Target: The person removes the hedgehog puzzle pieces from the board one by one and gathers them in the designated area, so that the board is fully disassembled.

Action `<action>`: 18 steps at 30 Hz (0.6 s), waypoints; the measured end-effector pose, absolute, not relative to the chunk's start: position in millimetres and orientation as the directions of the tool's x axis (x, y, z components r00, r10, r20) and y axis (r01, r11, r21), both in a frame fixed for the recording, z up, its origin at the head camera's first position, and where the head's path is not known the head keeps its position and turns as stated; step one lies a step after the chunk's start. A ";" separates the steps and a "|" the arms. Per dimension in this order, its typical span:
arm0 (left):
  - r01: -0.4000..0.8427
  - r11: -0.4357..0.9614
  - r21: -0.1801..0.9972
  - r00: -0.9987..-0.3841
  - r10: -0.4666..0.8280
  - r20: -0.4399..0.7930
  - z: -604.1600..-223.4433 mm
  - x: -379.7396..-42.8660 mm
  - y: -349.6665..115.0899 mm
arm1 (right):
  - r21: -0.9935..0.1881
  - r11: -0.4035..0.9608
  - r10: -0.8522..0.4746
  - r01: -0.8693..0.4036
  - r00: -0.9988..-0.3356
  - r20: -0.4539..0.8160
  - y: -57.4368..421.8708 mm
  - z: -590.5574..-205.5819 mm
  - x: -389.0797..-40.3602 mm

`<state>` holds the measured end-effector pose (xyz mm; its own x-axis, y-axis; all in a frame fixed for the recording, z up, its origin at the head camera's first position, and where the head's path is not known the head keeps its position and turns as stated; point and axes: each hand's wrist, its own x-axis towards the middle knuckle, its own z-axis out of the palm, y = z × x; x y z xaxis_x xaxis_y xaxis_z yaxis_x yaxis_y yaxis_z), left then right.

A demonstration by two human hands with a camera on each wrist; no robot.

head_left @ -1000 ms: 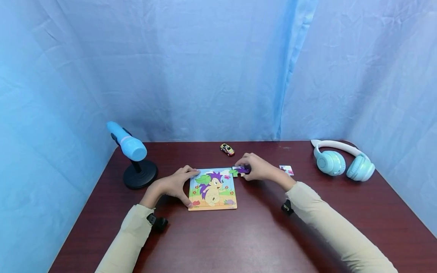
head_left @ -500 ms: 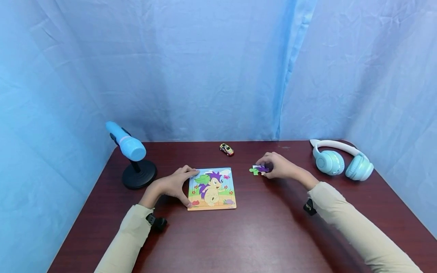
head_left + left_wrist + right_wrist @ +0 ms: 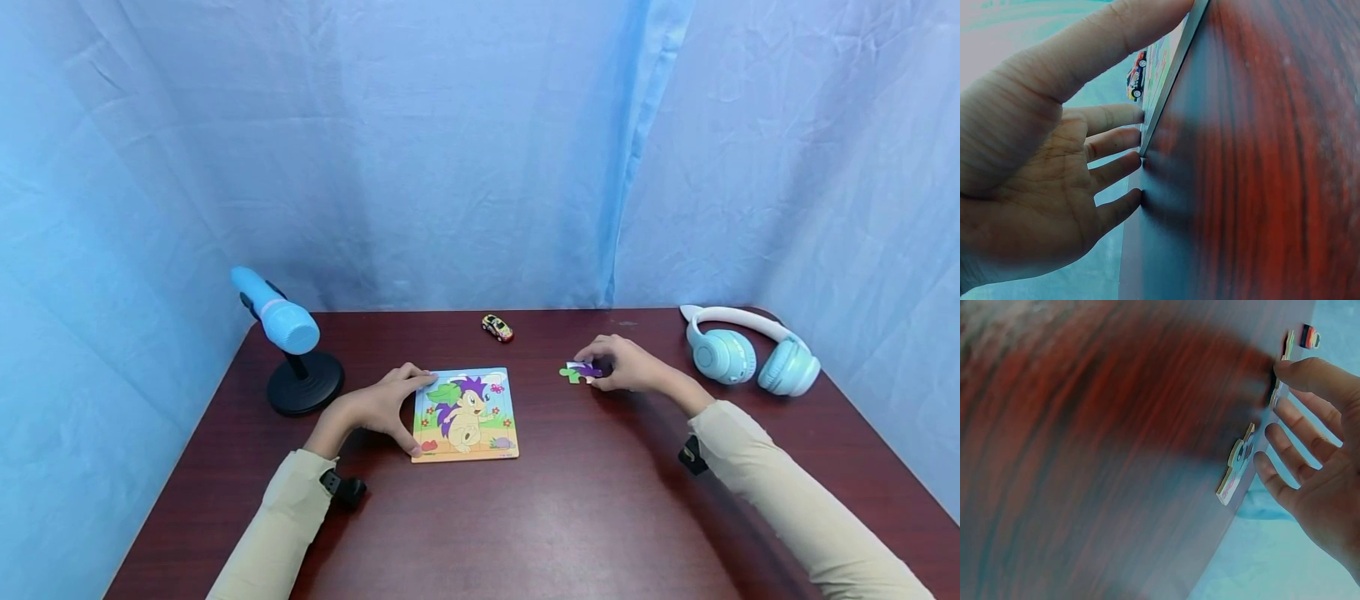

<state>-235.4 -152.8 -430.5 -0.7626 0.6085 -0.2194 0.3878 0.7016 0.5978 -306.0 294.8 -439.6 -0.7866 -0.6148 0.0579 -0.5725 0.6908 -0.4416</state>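
Observation:
A square puzzle board [image 3: 461, 455] printed with a purple-haired hedgehog lies flat on the dark red table. My left hand [image 3: 378, 408] rests at its left side, thumb at the near corner and index finger at the far corner. In the left wrist view the fingers [image 3: 1116, 172] are spread and fairly straight along the board's edge. To the right of the board, my right hand [image 3: 630, 367] pinches a green and purple puzzle piece [image 3: 581, 372] low over the table. Another puzzle piece [image 3: 1235, 464] lies by that hand in the right wrist view; the hand hides it from the head view.
A small yellow toy car [image 3: 497, 327] sits behind the board. At the left a blue microphone [image 3: 288, 323] stands on a black round base [image 3: 306, 383]. Mint and white headphones [image 3: 726, 357] lie at the far right. Blue curtains [image 3: 450, 167] hang behind the table.
My right hand has slid right with the puzzle piece, away from the board's edge, and now covers the other piece in the head view. The left hand and board have stayed put.

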 end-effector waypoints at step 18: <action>0.391 0.699 0.599 -0.763 0.610 -0.213 -431.6 -235.7 -152.9 | -0.465 0.700 -0.598 -0.543 -0.801 0.035 304.0 -437.7 -303.8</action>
